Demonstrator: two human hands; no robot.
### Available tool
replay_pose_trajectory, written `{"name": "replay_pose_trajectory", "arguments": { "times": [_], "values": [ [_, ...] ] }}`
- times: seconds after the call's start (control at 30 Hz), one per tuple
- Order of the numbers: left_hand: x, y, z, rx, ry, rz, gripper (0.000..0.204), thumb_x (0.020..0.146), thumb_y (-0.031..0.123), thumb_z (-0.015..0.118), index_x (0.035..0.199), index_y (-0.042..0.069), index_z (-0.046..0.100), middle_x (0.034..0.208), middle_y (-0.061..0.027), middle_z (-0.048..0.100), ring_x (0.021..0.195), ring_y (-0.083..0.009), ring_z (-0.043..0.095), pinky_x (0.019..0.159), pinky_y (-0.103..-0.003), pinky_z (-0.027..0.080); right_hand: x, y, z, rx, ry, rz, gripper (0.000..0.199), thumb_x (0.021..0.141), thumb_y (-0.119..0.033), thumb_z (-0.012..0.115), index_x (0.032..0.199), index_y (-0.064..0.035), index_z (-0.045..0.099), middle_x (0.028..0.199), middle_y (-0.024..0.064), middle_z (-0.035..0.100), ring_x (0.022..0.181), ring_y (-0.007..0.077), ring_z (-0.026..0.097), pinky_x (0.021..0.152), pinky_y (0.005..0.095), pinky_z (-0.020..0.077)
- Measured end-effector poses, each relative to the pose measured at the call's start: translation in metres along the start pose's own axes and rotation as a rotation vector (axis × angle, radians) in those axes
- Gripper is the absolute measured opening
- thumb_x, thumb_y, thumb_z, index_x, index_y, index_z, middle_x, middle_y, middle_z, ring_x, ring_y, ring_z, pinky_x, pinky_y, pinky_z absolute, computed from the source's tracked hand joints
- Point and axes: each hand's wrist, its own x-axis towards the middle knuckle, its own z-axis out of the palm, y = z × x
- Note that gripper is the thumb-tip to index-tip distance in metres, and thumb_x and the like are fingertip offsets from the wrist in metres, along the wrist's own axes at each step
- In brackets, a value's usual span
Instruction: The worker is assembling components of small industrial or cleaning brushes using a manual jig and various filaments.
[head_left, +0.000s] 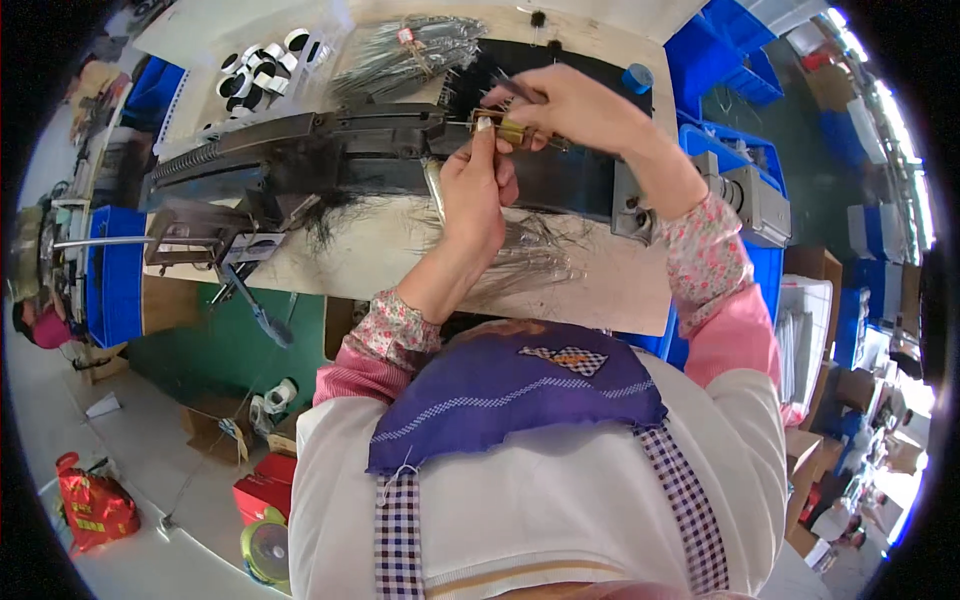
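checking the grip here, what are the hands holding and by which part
Both hands meet on a small brass-coloured piece over the dark machine. The left hand pinches its left end, the right hand its right end and also holds a thin dark tool.

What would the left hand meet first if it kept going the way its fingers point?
The left hand points up the bench. Its fingertips already touch the small brass-coloured piece pinched by the right hand. Beyond that lies the dark machine rail, though depth is hard to judge.
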Motion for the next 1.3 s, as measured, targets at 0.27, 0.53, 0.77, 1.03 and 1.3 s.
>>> {"name": "replay_pose_trajectory", "arguments": {
  "times": [0.27,0.53,0.77,1.03,1.3],
  "values": [
    [0.006,0.005,0.011,-0.14,-0.286,-0.05,0.072,0.095,0.06,0.027,0.127,-0.004,0.038,0.121,-0.0195,0.049,0.128,-0.0288,0.04,0.112,-0.043,0.028,0.012,-0.002,-0.015,-0.144,-0.098,0.043,0.034,0.094,-0.017,0.054,0.126,-0.0056,0.056,0.087,0.0081,0.065,0.069,0.0117,0.06,0.063,0.0286,0.0519],
    [0.002,0.03,-0.006,-0.692,-0.251,-0.22,0.075,0.093,0.062,0.036,0.125,-0.005,0.041,0.126,-0.0191,0.047,0.123,-0.0302,0.043,0.108,-0.04,0.035,-0.021,-0.013,0.012,-0.84,0.341,-0.478,0.046,0.074,-0.008,0.063,0.12,-0.0108,0.06,0.095,0.015,0.056,0.093,0.0317,0.057,0.083,0.0412,0.0459],
    [-0.011,0.03,-0.005,-0.648,-0.225,-0.14,0.064,0.096,0.057,0.032,0.124,0.001,0.045,0.122,-0.0106,0.052,0.118,-0.0207,0.048,0.105,-0.035,0.036,-0.01,-0.01,0.009,-0.541,0.353,-0.212,0.016,0.076,-0.012,0.067,0.091,-0.0121,0.071,0.079,0.0046,0.06,0.079,0.0241,0.06,0.073,0.036,0.0416],
    [-0.008,0.032,-0.007,-0.581,-0.221,-0.091,0.067,0.095,0.057,0.036,0.122,-0.003,0.043,0.123,-0.0132,0.051,0.119,-0.0235,0.047,0.109,-0.037,0.033,-0.005,-0.014,0.014,-0.651,0.34,-0.364,0.015,0.078,-0.014,0.064,0.091,-0.0111,0.071,0.076,0.0044,0.06,0.078,0.0228,0.06,0.079,0.0352,0.039],
    [-0.011,0.036,-0.003,-0.601,-0.23,-0.151,0.068,0.094,0.057,0.036,0.119,-0.006,0.043,0.121,-0.0154,0.051,0.119,-0.0258,0.046,0.109,-0.039,0.032,-0.016,-0.021,0.016,-0.767,0.409,-0.51,0.014,0.076,-0.011,0.064,0.089,-0.0125,0.07,0.075,0.0039,0.058,0.077,0.0224,0.059,0.075,0.0335,0.0409]
  ]
}}
